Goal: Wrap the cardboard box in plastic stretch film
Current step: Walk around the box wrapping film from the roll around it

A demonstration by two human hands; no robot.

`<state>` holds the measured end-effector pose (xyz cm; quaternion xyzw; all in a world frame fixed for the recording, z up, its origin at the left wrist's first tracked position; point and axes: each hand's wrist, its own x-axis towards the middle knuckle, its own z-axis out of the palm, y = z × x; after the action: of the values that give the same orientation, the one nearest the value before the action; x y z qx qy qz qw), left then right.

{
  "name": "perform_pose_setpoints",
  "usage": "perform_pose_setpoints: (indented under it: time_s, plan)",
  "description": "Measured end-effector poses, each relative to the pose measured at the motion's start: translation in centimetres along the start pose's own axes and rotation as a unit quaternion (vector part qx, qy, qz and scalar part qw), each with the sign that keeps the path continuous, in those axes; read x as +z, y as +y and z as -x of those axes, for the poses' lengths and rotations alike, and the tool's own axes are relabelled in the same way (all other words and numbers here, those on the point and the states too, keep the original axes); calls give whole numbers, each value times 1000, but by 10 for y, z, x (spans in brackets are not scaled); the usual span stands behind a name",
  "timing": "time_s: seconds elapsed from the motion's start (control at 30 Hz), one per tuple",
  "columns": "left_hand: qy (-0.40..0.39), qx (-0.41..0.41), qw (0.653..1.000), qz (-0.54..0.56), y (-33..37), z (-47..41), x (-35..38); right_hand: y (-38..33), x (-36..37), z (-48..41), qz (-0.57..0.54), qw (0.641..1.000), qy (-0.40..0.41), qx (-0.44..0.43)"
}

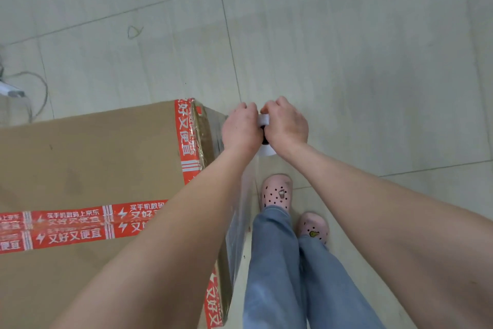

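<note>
Two bare arms reach out from the bottom edge toward the middle. Both hands meet there, side by side and almost touching. The left hand [241, 128] is curled shut around the top of a white roll of film [264, 122], with its knuckles up. The right hand [286, 123] is curled shut on the same roll from the other side. Only small bits of the roll show between and under the hands, so the fingers are mostly hidden.

Clear film [237, 224] hangs down from under the hands toward 6 o'clock. It lies flat on the near side of the box and looks shiny. More film covers the box corner just beside the left hand, at 9 o'clock from it.

A big cardboard box [88, 158] fills the space at 8 o'clock from the hands. The left arm crosses over its top. Red tape [74, 227] with white writing runs across the top and along its edges.

Below the hands, at 6 o'clock, are two legs in blue jeans [277, 270] and two pink shoes [276, 192] with little holes. They stand just beside the box.

All around is a pale tile floor [346, 48]. A thin cord [40, 88] lies on it at 10 o'clock, well apart from the hands.
</note>
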<state>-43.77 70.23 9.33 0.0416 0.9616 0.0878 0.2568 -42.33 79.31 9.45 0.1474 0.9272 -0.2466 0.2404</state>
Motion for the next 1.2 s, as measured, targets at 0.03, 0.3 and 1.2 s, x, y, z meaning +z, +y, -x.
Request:
perform_pose_setpoints:
  time_s: [0.03, 0.3, 1.2]
  plan:
    - [12, -23, 1000, 18, -3, -2, 1, -4, 0, -4, 23, 999, 0, -27]
    - [12, -19, 999, 35, 4, -13, 1, 1, 8, -13, -141, 969, 19, 200]
    - [-56, 75, 989, -115, -4, -82, -45, -29, -8, -65, -190, 961, -25, 197]
